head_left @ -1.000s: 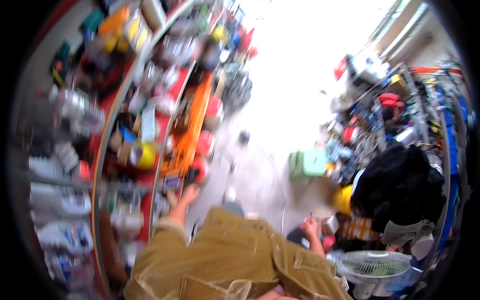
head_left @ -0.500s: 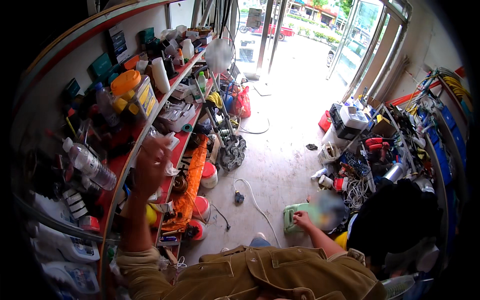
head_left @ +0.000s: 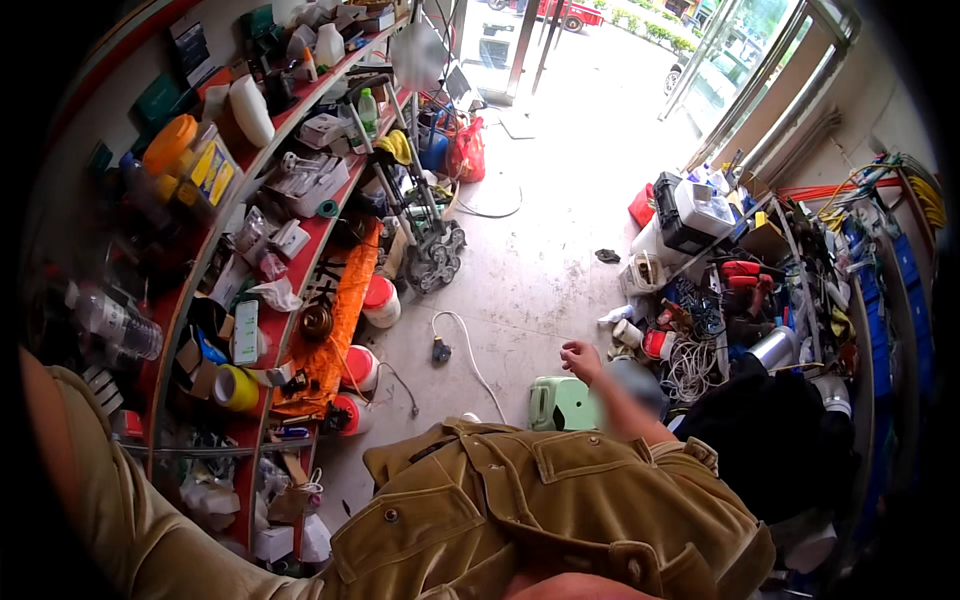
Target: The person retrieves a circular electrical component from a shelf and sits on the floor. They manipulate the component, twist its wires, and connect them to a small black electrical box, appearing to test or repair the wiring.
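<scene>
My right hand (head_left: pixel 581 361) hangs above the floor with its fingers loosely bent and a little apart. Nothing shows in it. Just below and beside it is a pale green plastic case (head_left: pixel 560 403) on the floor. My left arm (head_left: pixel 52 440) rises along the far left edge, by the shelf's near end. Its hand lies outside the picture. Closest to that arm on the shelf are a clear plastic bottle (head_left: pixel 118 322) lying tilted and a yellow roll (head_left: pixel 235 388).
Red shelves (head_left: pixel 300 262) packed with goods line the left. A folded trolley (head_left: pixel 434 255) stands beside them, near red-lidded tubs (head_left: pixel 380 302). A cable with a plug (head_left: pixel 440 350) crosses the floor. Tools and a toolbox (head_left: pixel 682 215) crowd the right. A glass door (head_left: pixel 735 85) stands open ahead.
My left hand has left the front of the shelf and gone out of view at the left. The view has shifted, and my right hand now sits higher in it, still empty.
</scene>
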